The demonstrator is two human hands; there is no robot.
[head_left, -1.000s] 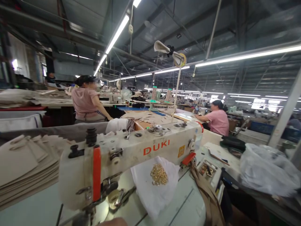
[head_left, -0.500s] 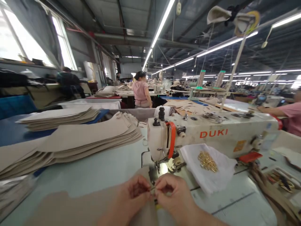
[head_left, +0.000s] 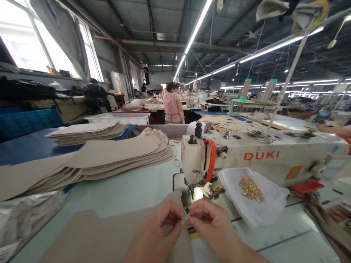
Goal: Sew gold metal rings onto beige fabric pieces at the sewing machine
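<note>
My left hand [head_left: 163,230] and my right hand [head_left: 212,226] are closed in a pinch, fingertips almost meeting. Between them is a small pale strip [head_left: 187,217], mostly covered by the fingers, its kind unclear. Just beyond them is the needle area of a white sewing machine [head_left: 193,160], lit by a small lamp. A flat beige fabric panel [head_left: 109,232] lies under and beside my left hand, its edge reaching toward the needle. Right of the needle, a white cloth or bag [head_left: 263,208] holds a pile of small gold metal pieces [head_left: 251,189].
Stacks of cut beige panels [head_left: 117,153] lie on the left of the table [head_left: 109,197], near a clear plastic bag [head_left: 24,219]. A thread stand pole [head_left: 287,76] rises behind the machine. Ahead, a person in pink [head_left: 172,104] stands among other tables.
The view has swung left, so the machine and hands appear farther right. Both hands keep their pinch close to the needle, with little visible movement of their own.
</note>
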